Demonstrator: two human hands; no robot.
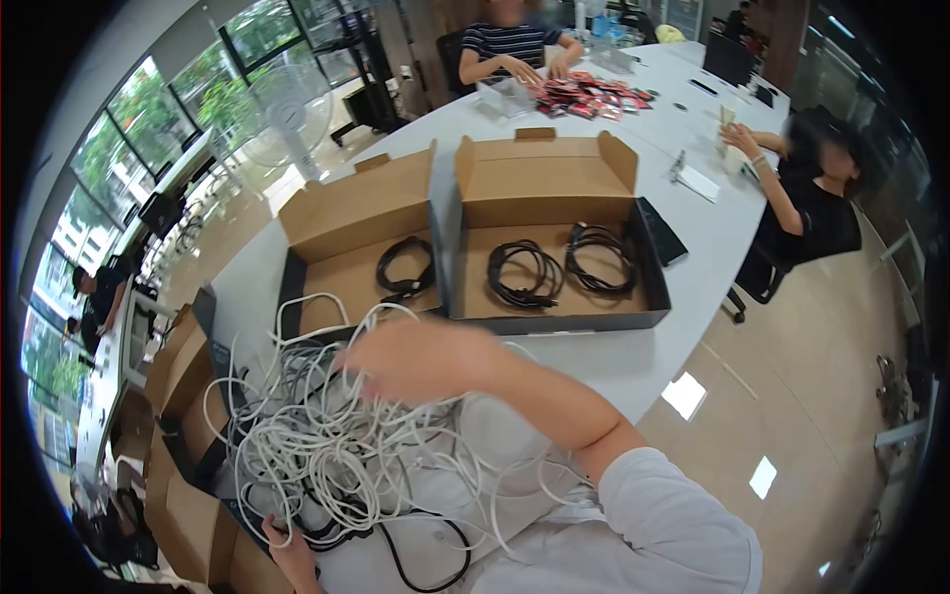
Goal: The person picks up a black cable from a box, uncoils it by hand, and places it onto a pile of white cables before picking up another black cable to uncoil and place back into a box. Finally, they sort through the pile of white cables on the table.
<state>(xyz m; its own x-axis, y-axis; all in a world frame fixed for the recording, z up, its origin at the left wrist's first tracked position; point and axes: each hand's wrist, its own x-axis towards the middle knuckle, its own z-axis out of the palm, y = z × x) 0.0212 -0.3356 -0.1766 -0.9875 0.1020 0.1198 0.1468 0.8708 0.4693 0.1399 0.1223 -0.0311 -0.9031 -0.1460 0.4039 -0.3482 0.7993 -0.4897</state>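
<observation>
A large tangle of white cables (346, 465) lies in front of me against my body, with a few black cables (470, 554) mixed in at its lower edge. My left hand (289, 556) is at the near left edge of the tangle, its visible fingers curled on white cable; part of it is hidden. Over the far side of the tangle is my right hand (426, 361), smeared by motion, so its fingers cannot be made out. Beyond it, an open cardboard box (554, 322) holds two coiled black cables (524, 275). The open box beside it (332, 262) holds one black coil (406, 267).
More open cardboard boxes (188, 416) stand at the left. Across the white table (683, 129), one person sorts a heap of red and black packets (594, 97); another sits at the right with hands raised. A standing fan (287, 117) is behind the boxes.
</observation>
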